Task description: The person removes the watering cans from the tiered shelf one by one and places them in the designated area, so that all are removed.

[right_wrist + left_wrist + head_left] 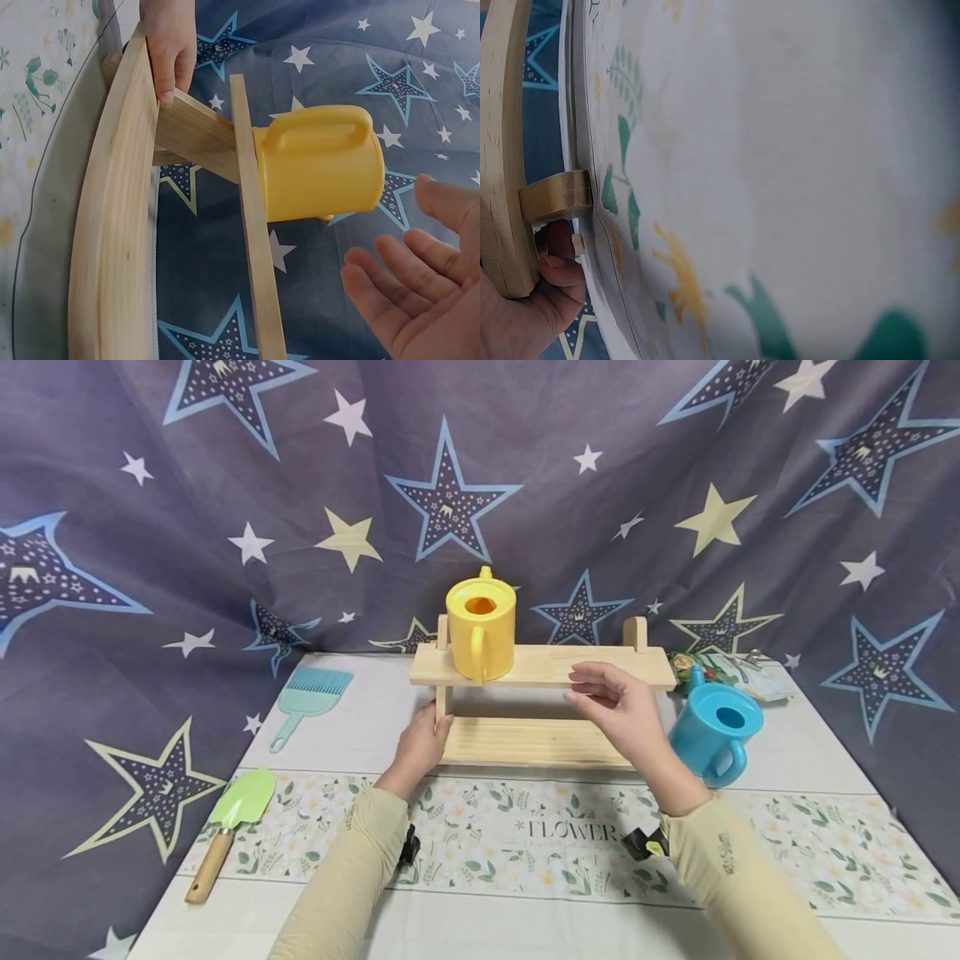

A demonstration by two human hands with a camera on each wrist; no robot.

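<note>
- Two cans: yellow can, blue can
- One rack, two shelves
- Two hands: left hand, right hand
- Two sleeves
- One trowel
- One brush
- One table
- Packets, partly hidden, count unclear

Shelf is smooth matt wd, yellow can & blue can smooth plas, backdrop matt cloth.

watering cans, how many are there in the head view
2: the yellow watering can on the wooden rack's top tier, toward its left end, and the blue watering can on the table, right of the rack.
</note>
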